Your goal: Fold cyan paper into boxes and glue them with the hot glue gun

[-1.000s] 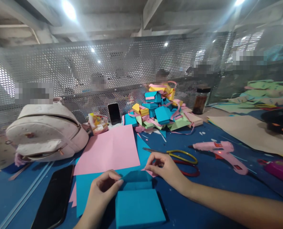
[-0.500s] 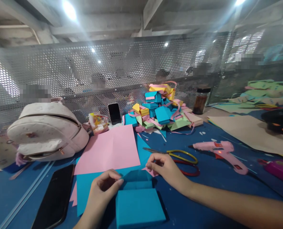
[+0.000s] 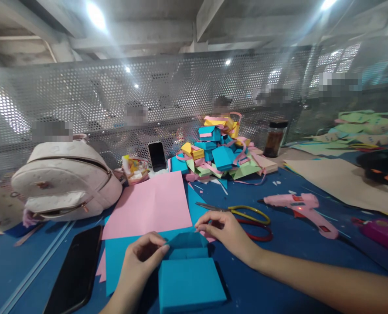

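Observation:
A blue paper box lies in front of me, its flap raised at the far side. Between thumb and fingers my left hand pinches the left edge of that flap. My right hand is closed in a pinch near the flap's upper right corner; whatever is in its fingertips is too small to make out. Right behind that hand lie scissors with one yellow and one red handle. A pink sheet rests on a larger blue sheet beyond my left hand.
At left are a white backpack and a black phone. Colourful paper boxes are heaped at the back beside a dark jar. To the right lie a pink glue gun, a magenta tool and beige sheets.
My right hand has shifted slightly left, its fingertips closer to the flap's upper right corner. The left hand keeps its pinch, and the box stays almost in place.

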Demonstrator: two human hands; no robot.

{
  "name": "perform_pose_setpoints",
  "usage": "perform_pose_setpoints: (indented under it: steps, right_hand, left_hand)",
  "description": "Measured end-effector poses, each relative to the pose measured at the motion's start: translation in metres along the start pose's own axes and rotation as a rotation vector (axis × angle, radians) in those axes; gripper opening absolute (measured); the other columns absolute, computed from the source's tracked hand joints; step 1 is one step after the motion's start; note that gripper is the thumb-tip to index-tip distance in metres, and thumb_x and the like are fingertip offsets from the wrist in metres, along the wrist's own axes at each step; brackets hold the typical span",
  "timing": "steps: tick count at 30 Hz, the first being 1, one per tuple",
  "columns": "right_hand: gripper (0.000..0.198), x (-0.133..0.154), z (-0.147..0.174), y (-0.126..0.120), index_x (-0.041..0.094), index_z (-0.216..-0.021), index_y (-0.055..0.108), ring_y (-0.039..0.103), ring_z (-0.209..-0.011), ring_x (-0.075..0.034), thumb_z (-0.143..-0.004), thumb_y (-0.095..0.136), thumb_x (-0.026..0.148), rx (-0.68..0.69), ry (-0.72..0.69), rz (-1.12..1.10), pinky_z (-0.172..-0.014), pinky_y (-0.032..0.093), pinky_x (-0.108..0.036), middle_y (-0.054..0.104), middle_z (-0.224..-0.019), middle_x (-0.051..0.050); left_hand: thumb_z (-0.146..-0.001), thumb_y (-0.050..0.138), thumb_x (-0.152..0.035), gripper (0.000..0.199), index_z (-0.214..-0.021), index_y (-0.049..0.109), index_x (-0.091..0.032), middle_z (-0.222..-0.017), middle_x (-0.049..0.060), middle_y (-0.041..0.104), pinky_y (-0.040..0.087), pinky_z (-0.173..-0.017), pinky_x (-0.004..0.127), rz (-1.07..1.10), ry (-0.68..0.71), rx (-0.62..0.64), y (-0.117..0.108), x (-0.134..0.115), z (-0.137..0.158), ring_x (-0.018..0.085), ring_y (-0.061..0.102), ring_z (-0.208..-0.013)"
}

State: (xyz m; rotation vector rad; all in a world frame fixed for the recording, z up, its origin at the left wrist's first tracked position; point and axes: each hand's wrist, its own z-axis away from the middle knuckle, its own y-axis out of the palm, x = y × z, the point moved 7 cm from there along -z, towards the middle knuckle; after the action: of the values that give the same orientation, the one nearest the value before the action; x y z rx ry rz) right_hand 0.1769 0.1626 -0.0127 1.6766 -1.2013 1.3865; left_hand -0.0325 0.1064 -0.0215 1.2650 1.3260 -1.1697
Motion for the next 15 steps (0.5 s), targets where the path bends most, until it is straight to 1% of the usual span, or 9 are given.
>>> perform_pose_setpoints:
  steps: [5, 8, 12, 15]
  right_hand:
    - [0.015, 0.0010, 0.0001, -0.0015, 0.019, -0.079, 0.075, 0.053, -0.058, -0.011, -0.081, 0.070, 0.032, -0.012, -0.067, 0.083, -0.053, 0.040, -0.023, 0.066, -0.074, -0.002]
    - [0.012, 0.0014, 0.0005, -0.0026, 0.019, -0.081, 0.074, 0.051, -0.057, -0.011, -0.082, 0.069, 0.030, -0.017, -0.076, 0.120, -0.052, 0.039, -0.023, 0.065, -0.075, -0.002]
    - [0.013, 0.0026, 0.0010, -0.0027, 0.021, -0.086, 0.075, 0.056, -0.061, -0.013, -0.083, 0.068, 0.032, -0.020, -0.065, 0.143, -0.055, 0.043, -0.023, 0.069, -0.077, -0.003]
    - [0.017, 0.0039, 0.0014, 0.0004, 0.021, -0.091, 0.074, 0.064, -0.073, -0.017, -0.087, 0.063, 0.034, 0.012, -0.054, 0.063, -0.062, 0.050, -0.026, 0.072, -0.084, -0.005]
  left_hand:
    - [-0.074, 0.075, -0.032, 0.020, -0.066, 0.064, -0.017, -0.065, -0.002, 0.054, 0.034, -0.057, 0.022, -0.006, -0.001, 0.006, 0.0005, -0.0013, -0.0004, 0.013, 0.047, -0.062]
    - [-0.074, 0.075, -0.031, 0.019, -0.066, 0.065, -0.017, -0.065, -0.002, 0.054, 0.034, -0.057, 0.023, -0.015, 0.003, 0.005, 0.0005, -0.0023, -0.0002, 0.013, 0.046, -0.062]
    - [-0.074, 0.075, -0.031, 0.020, -0.065, 0.065, -0.017, -0.065, -0.001, 0.054, 0.034, -0.057, 0.023, -0.022, 0.004, 0.004, 0.0007, -0.0031, 0.0000, 0.013, 0.046, -0.062]
    - [-0.073, 0.075, -0.031, 0.020, -0.064, 0.064, -0.017, -0.064, -0.001, 0.054, 0.034, -0.057, 0.023, -0.021, 0.005, 0.002, 0.0007, -0.0037, 0.0001, 0.013, 0.047, -0.061]
